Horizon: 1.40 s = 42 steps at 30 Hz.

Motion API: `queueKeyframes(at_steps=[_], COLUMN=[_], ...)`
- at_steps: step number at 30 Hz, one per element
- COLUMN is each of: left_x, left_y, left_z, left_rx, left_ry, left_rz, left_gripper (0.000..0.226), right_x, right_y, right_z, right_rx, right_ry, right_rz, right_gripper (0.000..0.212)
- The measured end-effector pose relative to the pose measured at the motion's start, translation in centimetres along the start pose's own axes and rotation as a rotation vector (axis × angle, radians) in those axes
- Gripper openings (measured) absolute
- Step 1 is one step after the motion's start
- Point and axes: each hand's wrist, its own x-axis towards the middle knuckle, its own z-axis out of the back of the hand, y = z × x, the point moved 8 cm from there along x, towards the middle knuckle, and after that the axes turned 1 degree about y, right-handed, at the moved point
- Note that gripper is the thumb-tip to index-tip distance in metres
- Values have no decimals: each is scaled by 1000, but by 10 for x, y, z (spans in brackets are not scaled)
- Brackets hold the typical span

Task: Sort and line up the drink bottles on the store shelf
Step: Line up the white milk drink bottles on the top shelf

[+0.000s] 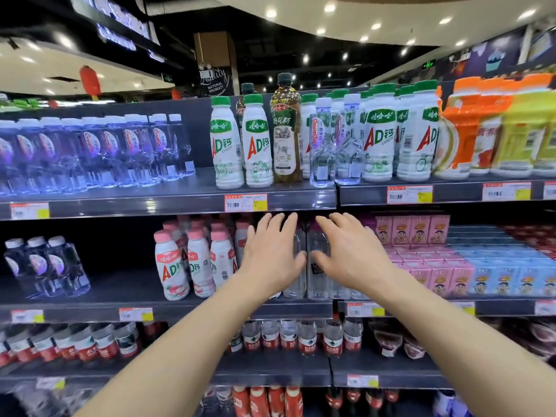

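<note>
Two bare hands are raised side by side before the middle shelf (168,308), backs toward the camera. Left hand (272,254): fingers spread and extended, grip wide open, nothing held. Right hand (350,254): the same, fingers splayed, grip wide open, empty. Thumbs point toward each other with a narrow gap between them.

Directly behind both hands, partly hidden by them, stand clear water bottles (316,266) on the middle shelf; whether any fingertip touches them cannot be told. Just left of the left hand stand pink-capped white milk drink bottles (171,266), upright in a loose cluster. Well to the left of those stands a small group of clear purple-label bottles (45,266). Right of the right hand are stacked pink cartons (412,230) and blue cartons (496,278).

Above the hands, on the upper shelf (180,203), green-capped white bottles (255,145) stand mixed with a taller dark tea bottle (285,130) and two clear bottles (322,142). Below the forearms, red-label water bottles (307,338) fill the lower shelf (270,374).
</note>
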Motion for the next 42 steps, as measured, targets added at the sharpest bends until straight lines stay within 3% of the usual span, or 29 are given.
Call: queueKeyframes(at_steps=[11,15,26,32,42], left_x=[-6,-10,-3,5,15], left_y=[26,49,85,80,74], left_z=[-4,-6,-10,-4,-11], left_rx=[-124,-86,-14,46,60], left_ry=[-44,-37,-76,-140,-86], left_rz=[18,55,-51,-115,-126], left_gripper=[76,72,76,47,44], right_x=[8,10,18,17,19], right_y=[10,25,63,78,75], right_z=[2,-2,-24,-32,-31], right_rx=[19,13,-16,-15,-4], right_ry=[-15,-25,-31,-37,-35], right_rz=[-19,-19,-86,-121,-111], right_gripper=[75,76,74,72,72])
